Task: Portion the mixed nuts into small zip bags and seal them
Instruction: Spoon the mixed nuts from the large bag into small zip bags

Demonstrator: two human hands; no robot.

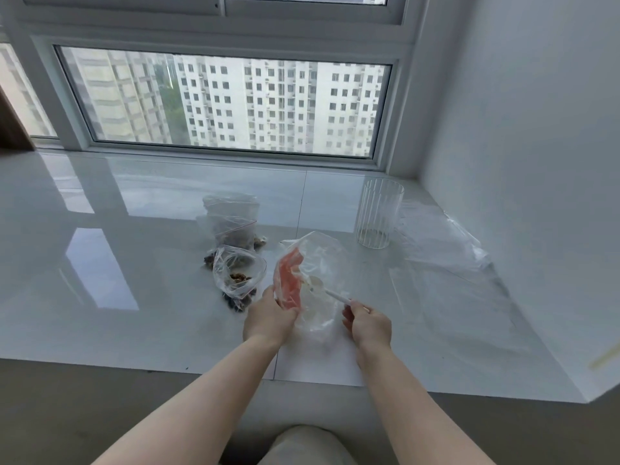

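1. Two bare hands work over a glossy white sill (141,297); the left hand (268,318) pinches the rim of a clear zip bag (322,263) that bears a red-orange panel, holding the bag raised with its mouth open.
2. The right hand (369,325) has its fingers curled round the handle of a white spoon (330,293) — the bowl end lies inside the held bag.
3. Just left of the left-hand grip: a small zip bag (236,275) holding nuts; beyond it, a further bag of nuts (231,223), its top upright.
4. Beyond the right-hand grip: a ribbed clear glass (379,213), upright; beside it — crumpled clear plastic film (443,246).
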